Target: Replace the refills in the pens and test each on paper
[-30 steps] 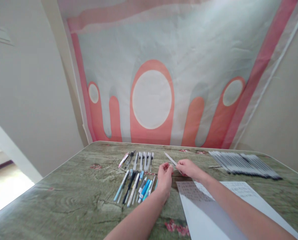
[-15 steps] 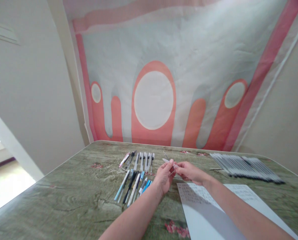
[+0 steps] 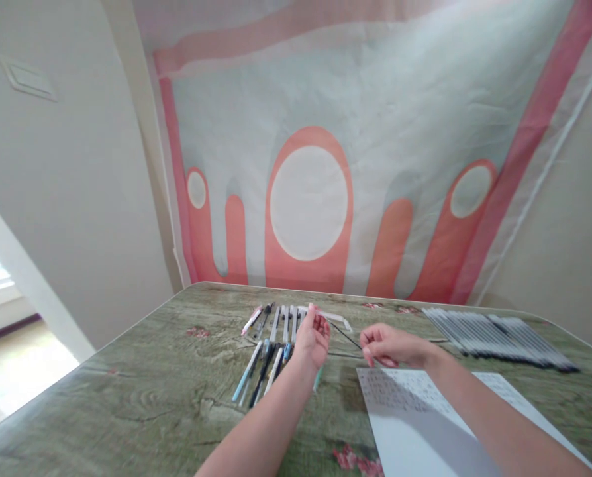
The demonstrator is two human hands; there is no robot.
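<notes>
My left hand (image 3: 313, 339) is raised over the table, its thumb and fingers pinching a pale, translucent pen barrel (image 3: 333, 317) that points right. A thin dark pen refill (image 3: 346, 334) slants from near the left fingers down to my right hand (image 3: 386, 344). The right fingers are closed around its lower end. Whether the refill's upper tip touches the barrel is unclear. Left of my left hand lie a row of clear pen parts (image 3: 286, 322) and, nearer me, a group of blue, black and white pens (image 3: 259, 371), partly hidden by my forearm.
A sheet of paper with handwriting (image 3: 425, 417) lies under my right forearm. Many clear, dark-ended refills (image 3: 499, 339) are lined up at the right. A pink-and-white pen (image 3: 251, 320) rests at the back left. A printed cloth (image 3: 308, 199) hangs behind the table.
My hands, together before, have come apart: the left moved left and slightly up, the right moved right and down. A dark refill now stretches between them. The view has shifted slightly.
</notes>
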